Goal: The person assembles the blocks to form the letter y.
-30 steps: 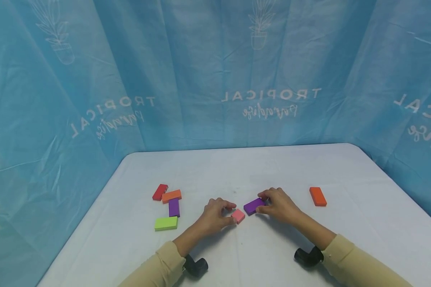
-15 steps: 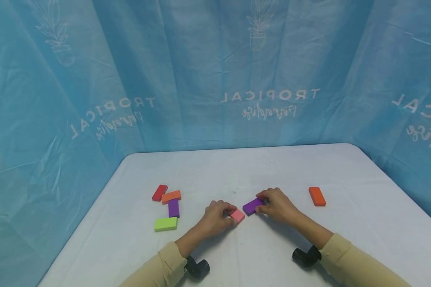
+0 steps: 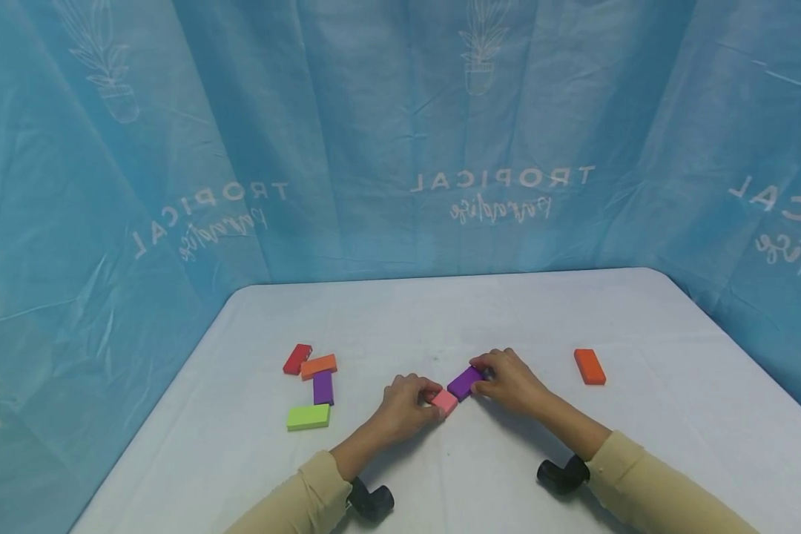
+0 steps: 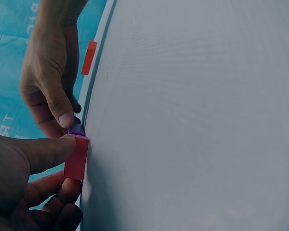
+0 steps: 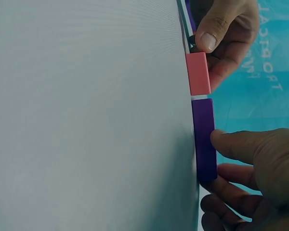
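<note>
My left hand point(image 3: 403, 408) pinches a short pink block point(image 3: 445, 402) between thumb and fingers, on the white tabletop. To its right, my right hand point(image 3: 512, 382) grips a longer purple block point(image 3: 463, 383) at its right end. The two blocks lie end to end near the middle of the table. A narrow gap separates the pink block point(image 5: 198, 73) from the purple block point(image 5: 205, 144) in the right wrist view. From the left wrist, the pink block point(image 4: 76, 159) hides most of the purple one point(image 4: 76, 129).
At the left lie a red block point(image 3: 297, 359), an orange block point(image 3: 318, 366), a second purple block point(image 3: 323, 387) and a lime green block point(image 3: 308, 417). An orange-red block point(image 3: 589, 366) lies at the right. A blue curtain point(image 3: 374, 141) hangs behind the white table point(image 3: 440, 297).
My left fingers have closed around the pink block and shifted it slightly right. My right hand has slid the purple block left, so the gap between them has narrowed.
</note>
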{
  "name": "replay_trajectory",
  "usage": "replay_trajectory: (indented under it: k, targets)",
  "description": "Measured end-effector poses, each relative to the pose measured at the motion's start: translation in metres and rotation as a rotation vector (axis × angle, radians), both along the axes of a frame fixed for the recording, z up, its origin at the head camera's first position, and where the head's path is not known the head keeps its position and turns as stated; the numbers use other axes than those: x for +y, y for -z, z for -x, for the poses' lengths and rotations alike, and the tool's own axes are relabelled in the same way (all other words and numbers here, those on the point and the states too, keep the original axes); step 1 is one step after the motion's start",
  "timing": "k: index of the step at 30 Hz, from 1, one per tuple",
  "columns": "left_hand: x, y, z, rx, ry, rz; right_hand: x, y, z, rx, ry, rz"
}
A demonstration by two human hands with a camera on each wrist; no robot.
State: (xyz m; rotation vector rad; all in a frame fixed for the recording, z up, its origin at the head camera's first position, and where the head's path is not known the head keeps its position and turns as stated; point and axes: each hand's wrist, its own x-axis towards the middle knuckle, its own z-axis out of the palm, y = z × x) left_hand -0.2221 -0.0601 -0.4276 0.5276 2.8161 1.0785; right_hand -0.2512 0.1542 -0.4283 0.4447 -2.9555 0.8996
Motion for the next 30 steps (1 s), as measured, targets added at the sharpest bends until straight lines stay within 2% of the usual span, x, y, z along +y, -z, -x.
replay_trajectory:
  k: [30]
  targets:
    - [0.0056, 0.0011, -0.0035, 0.059, -0.039, -0.015, -0.0105, 0.0019, 0.0063, 0.054, -0.055, 0.011]
